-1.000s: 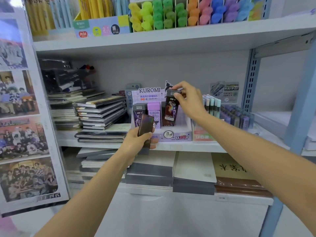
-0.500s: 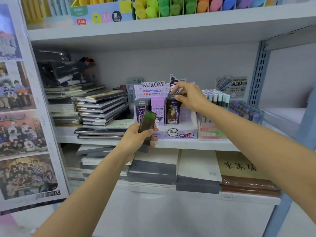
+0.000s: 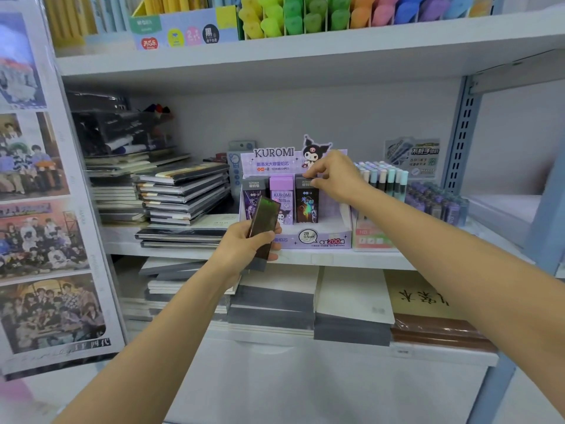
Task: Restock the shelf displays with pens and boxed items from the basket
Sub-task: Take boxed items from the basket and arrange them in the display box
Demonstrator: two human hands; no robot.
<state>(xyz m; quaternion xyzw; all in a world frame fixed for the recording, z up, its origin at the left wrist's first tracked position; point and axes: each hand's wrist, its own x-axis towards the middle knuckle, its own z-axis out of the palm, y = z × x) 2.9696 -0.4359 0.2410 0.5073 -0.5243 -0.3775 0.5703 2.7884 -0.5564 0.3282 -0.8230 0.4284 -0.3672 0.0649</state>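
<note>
Black box [image 3: 306,206] seemingly pinched by right hand [image 3: 334,175]; left hand [image 3: 244,246] grips dark pack [image 3: 263,220].

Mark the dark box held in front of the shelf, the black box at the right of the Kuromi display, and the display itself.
held dark box [image 3: 265,220]: head view, middle of its glossy face.
black box [image 3: 306,206]: head view, its printed front.
Kuromi display [image 3: 318,238]: head view, lower front panel.
</note>
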